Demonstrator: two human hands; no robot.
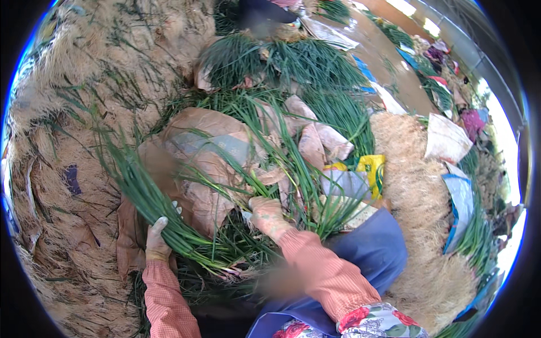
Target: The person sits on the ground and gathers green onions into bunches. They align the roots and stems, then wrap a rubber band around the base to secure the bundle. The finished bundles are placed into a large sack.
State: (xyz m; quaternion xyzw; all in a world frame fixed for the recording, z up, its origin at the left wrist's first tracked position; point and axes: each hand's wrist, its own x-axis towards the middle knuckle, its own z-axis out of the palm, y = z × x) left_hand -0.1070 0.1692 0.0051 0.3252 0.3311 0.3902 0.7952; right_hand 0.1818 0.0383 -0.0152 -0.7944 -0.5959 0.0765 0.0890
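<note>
My gloved left hand point(158, 240) grips a bunch of long green scallions point(156, 207) around its middle. The leaves fan toward the upper left, and the pale, rooted ends point to the lower right. In its dirty glove, my right hand point(267, 214) is closed on the stems of a few scallions point(236, 198) over a brown, crumpled sheet point(198, 186). More loose scallions point(291, 164) lie just beyond that hand. Under and between both hands is a heap of greens point(236, 241). The right fingertips are partly hidden.
Dense piles with pale roots outward stand at left point(72, 219) and right point(422, 203). A yellow printed bag point(372, 171) lies by my blue-clad knee point(372, 249). Large scallion bundles point(287, 59) sit ahead, near a person's dark clothing point(266, 12). White sacking point(448, 137) rests at right.
</note>
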